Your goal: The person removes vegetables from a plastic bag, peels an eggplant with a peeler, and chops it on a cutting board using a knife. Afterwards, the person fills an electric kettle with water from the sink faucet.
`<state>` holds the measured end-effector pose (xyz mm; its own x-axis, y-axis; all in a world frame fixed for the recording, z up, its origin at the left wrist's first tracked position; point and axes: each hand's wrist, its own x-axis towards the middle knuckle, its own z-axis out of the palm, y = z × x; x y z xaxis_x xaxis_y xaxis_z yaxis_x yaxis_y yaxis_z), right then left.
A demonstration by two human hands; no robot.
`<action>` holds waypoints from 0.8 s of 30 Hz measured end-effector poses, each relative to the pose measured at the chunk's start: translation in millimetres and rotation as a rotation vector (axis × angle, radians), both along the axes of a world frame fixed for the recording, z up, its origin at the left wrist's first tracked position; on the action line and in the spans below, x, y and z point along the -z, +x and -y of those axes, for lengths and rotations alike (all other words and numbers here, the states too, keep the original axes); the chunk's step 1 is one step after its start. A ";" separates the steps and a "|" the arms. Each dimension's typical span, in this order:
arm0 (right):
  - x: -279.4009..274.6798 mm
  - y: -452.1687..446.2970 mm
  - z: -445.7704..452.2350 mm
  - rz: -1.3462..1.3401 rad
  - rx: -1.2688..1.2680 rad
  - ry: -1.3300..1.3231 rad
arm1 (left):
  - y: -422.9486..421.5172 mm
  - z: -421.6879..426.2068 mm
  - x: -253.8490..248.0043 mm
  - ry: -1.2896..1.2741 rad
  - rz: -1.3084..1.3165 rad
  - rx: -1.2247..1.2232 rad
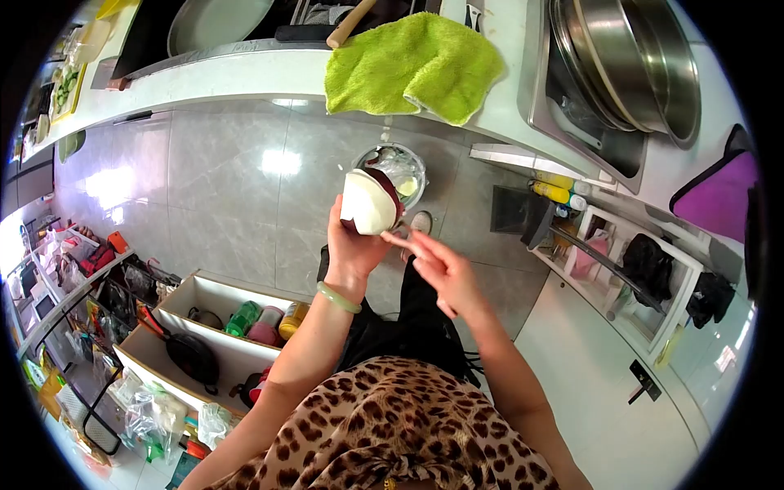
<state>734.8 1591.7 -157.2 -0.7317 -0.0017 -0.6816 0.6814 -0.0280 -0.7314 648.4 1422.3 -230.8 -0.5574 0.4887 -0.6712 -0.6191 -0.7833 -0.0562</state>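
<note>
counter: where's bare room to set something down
A narrow counter strip along the stove, left of the cloth; another between cloth and sink. Crowded: the sink, holding pots, and the stove, with a pan.

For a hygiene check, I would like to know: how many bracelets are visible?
1: the pale green bracelet, around the wrist of the left hand. The right hand has none.

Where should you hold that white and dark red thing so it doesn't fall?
Hold the white and dark red thing by its near end, probably best cupped from below and from the body's side, as the left hand does. It looks bulky and rounded, so a palm should steady it better than a pinch.
</note>
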 end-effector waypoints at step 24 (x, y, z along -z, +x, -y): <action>10.3 -84.2 -23.9 -0.138 -0.236 -0.161 | 35.6 71.3 2.4 -0.089 -0.033 0.282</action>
